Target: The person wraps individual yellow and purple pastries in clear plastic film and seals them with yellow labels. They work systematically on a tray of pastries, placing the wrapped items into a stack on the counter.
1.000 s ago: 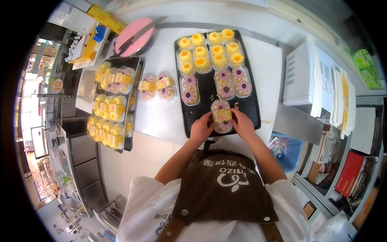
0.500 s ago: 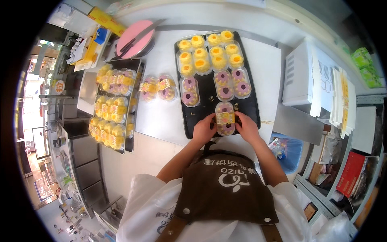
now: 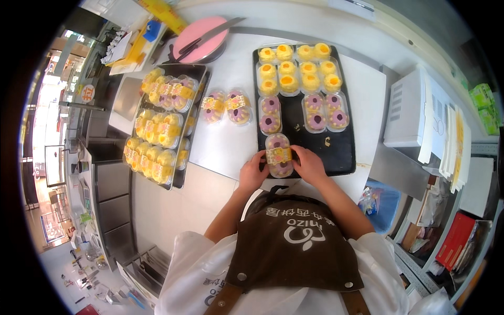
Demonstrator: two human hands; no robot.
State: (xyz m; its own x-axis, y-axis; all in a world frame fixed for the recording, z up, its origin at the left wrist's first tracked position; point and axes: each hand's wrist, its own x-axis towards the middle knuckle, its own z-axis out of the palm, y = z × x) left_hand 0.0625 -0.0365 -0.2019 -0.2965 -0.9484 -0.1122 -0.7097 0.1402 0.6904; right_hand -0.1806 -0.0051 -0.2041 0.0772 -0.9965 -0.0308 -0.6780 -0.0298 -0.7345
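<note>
My left hand (image 3: pixel 254 171) and my right hand (image 3: pixel 308 165) hold a clear plastic box of purple-topped pastries (image 3: pixel 279 167) from both sides, their fingers against its edges. A yellow printed band runs across the middle of its lid. This box is over the near left part of a black baking tray (image 3: pixel 338 155). Just beyond it lies an unbanded box of purple pastries (image 3: pixel 270 113), with two similar purple boxes (image 3: pixel 315 113) to the right. Boxes of yellow pastries (image 3: pixel 288 80) fill the tray's far end.
Two banded purple boxes (image 3: pixel 238 107) sit on the white table (image 3: pixel 215 149). Further left, a second dark tray (image 3: pixel 181 176) carries several banded boxes. A pink round turntable (image 3: pixel 202 39) with a long knife stands behind. A blue bin (image 3: pixel 382 207) is below at right.
Both hands have carried the banded purple box leftward over the tray, toward its near left corner. The whole scene has shifted right in view.
</note>
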